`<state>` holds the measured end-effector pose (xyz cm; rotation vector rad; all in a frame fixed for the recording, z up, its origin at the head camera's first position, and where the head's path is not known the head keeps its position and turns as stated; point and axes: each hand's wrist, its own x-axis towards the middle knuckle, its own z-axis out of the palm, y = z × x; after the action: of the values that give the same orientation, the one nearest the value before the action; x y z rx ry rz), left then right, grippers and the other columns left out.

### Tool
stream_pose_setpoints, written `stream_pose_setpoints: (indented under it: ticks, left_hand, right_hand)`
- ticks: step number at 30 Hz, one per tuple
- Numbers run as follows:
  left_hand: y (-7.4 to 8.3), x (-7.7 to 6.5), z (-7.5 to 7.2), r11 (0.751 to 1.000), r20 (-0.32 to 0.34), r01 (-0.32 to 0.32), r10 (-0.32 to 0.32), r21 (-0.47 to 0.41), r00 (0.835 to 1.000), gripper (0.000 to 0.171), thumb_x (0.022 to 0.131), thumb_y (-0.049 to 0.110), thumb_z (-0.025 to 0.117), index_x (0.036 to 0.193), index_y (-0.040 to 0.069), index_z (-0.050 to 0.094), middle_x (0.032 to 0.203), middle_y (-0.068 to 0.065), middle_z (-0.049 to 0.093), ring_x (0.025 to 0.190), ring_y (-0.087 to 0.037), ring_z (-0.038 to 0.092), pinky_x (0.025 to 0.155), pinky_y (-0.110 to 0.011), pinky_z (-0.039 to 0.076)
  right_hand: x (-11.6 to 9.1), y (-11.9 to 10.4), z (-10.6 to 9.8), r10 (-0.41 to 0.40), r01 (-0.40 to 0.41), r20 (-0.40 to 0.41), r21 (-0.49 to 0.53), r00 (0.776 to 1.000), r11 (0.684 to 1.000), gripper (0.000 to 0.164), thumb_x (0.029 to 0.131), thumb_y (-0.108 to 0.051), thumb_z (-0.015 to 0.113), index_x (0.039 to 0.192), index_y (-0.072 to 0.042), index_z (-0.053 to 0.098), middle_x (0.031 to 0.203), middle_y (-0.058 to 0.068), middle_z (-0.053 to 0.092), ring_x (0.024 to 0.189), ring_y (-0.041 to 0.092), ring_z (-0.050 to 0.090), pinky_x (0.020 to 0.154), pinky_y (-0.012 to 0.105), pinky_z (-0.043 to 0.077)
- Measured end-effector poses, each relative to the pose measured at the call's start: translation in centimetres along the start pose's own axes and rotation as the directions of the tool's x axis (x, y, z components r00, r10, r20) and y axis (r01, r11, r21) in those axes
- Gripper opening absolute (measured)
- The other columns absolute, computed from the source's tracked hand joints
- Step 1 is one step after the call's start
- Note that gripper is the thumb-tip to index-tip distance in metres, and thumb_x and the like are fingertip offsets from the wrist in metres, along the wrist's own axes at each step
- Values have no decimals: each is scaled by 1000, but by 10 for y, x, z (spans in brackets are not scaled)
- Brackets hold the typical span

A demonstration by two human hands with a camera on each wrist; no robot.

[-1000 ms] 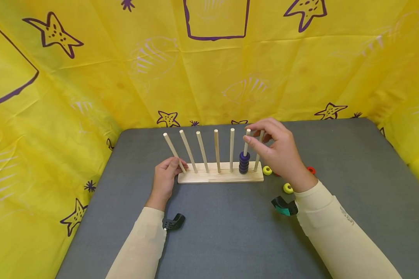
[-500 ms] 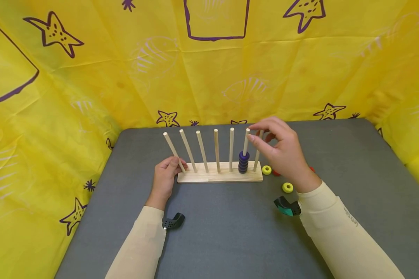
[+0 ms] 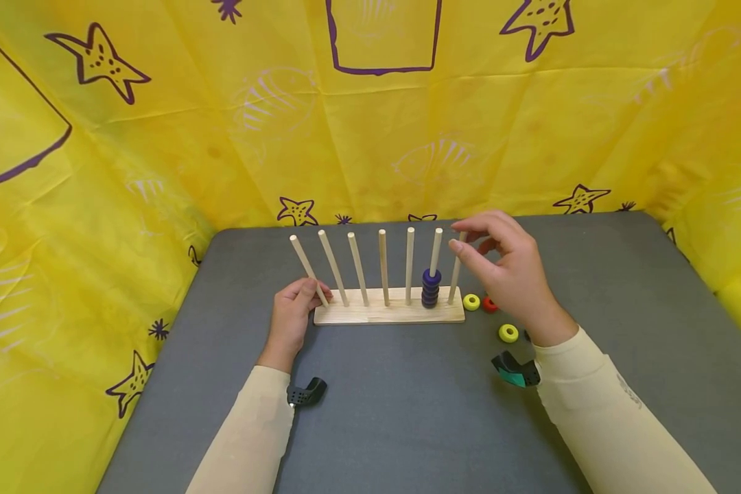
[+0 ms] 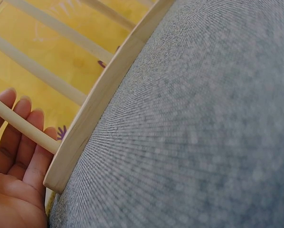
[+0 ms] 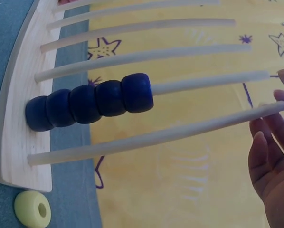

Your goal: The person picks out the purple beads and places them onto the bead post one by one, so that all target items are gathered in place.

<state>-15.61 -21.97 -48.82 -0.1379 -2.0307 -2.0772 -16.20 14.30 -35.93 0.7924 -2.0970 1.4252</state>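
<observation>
A wooden peg rack point(image 3: 383, 313) with a row of upright pegs stands on the table. Several dark blue beads point(image 3: 430, 289) are stacked on its second peg from the right; the other pegs carry none. My left hand point(image 3: 293, 312) holds the rack at the leftmost peg point(image 4: 25, 124), thumb in front and fingers behind. Beside the top of the rightmost peg point(image 5: 156, 137) is my right hand point(image 3: 506, 267), fingers loosely curved, no bead between them. I cannot tell whether it touches that peg.
Right of the rack lie a yellow bead point(image 3: 471, 302), a red bead point(image 3: 490, 304) and another yellow bead point(image 3: 508, 333). A dark bead point(image 3: 527, 335) is mostly hidden by my right wrist. Yellow patterned cloth point(image 3: 370, 151) hangs behind the grey table point(image 3: 383, 412).
My right hand has shifted right, from the top of the blue-bead peg to the rightmost peg. More of the red bead now shows. My left hand and the rack stay in place.
</observation>
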Motion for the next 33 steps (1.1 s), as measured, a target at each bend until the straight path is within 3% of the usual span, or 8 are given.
stream_pose_setpoints:
  ticks: [8,20,27,33]
  left_hand:
    - [-1,0,0,1000,3,-3,3,4,1000,41,116,19,58,101,-17,70,95,-16,74,94,-25,71,87,-32,60]
    - [-1,0,0,1000,-3,-6,6,20,1000,40,116,17,57,99,-17,70,94,-18,73,92,-24,72,86,-32,59]
    - [-1,0,0,999,-15,6,-6,38,1000,39,116,17,57,99,-16,71,94,-17,73,91,-23,72,86,-32,60]
    - [-2,0,0,999,-16,3,-2,49,1000,38,116,15,57,100,-15,71,94,-15,74,94,-27,73,87,-32,60]
  right_hand:
    - [-6,3,-4,23,-23,-11,10,1000,1000,31,95,9,79,125,0,76,111,7,70,99,18,65,81,24,53]
    - [-20,11,-12,81,-80,-10,49,997,996,27,96,11,76,123,4,74,112,11,71,100,18,65,82,25,52]
    - [-32,19,-19,159,-160,22,96,987,982,22,106,7,61,125,5,72,114,12,71,102,21,66,84,26,52]
    - [-40,26,-26,162,-168,48,169,986,971,30,114,0,45,127,11,69,115,16,72,102,26,66,85,29,51]
